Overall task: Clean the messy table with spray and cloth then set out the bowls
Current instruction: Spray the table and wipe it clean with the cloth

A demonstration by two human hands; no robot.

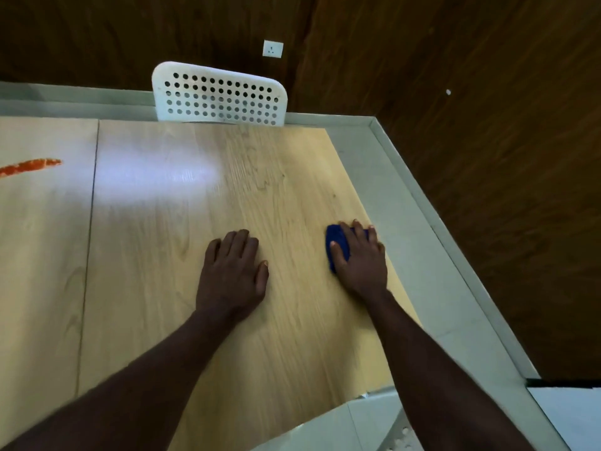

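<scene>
The table (227, 190) is made of pale wood. A thin line (92, 203) runs from near to far on its left part, where two boards meet.

The left hand (232, 268) lies flat on the table, in the middle. Its fingers are straight and close together, and it holds nothing.

The right hand (357, 258) is off to the right, near the right edge of the table. It lies on top of a blue cloth (336, 239) and presses it down on the wood. The fingers are spread out over the cloth, not curled round it. Most of the cloth is hidden under the hand. Only its left and far parts stick out.

An orange smear (29, 167) sits far off on the left board. It is well apart from both hands and from the cloth. Part of it runs out of the picture.

A bright patch of light shines on the wood between the smear and the hands.

A white chair back (219, 96) with many round holes stands at the far edge of the table. A grey ledge (400, 203) runs along the far and right sides of the table. Beyond it is dark brown wood (487, 157). A small white socket (273, 48) sits on that dark wood, up past the chair. At the near right edge, another white thing with holes (401, 441) peeks in.
</scene>
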